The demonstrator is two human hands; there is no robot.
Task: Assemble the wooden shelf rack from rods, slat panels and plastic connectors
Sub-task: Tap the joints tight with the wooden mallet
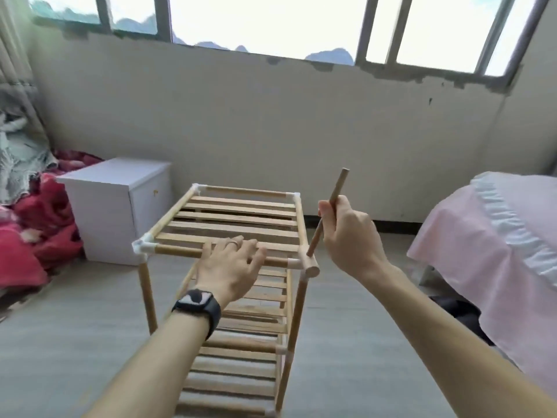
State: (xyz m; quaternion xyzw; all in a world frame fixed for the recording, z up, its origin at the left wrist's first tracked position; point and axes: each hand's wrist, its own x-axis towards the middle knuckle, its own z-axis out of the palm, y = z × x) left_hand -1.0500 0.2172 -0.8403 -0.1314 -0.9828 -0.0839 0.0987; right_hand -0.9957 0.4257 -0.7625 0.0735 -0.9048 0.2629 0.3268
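Note:
A wooden shelf rack (180, 209) of rods, slat panels and white plastic connectors stands on the floor in the middle of the head view, with several tiers. My left hand (230, 267), wearing a ring and a black watch, rests flat with straight fingers on the top tier's front rod (174, 251). My right hand (346, 233) grips a loose wooden rod (339, 185), tilted, with its lower end touching the front right connector (310, 265) of the top tier. The front left connector (141, 245) is bare on top.
A white box cabinet (117, 206) stands left of the rack against the wall. Red and grey bedding (27, 224) is heaped at far left. A bed with a pink cover (497, 236) fills the right side. Grey floor surrounds the rack.

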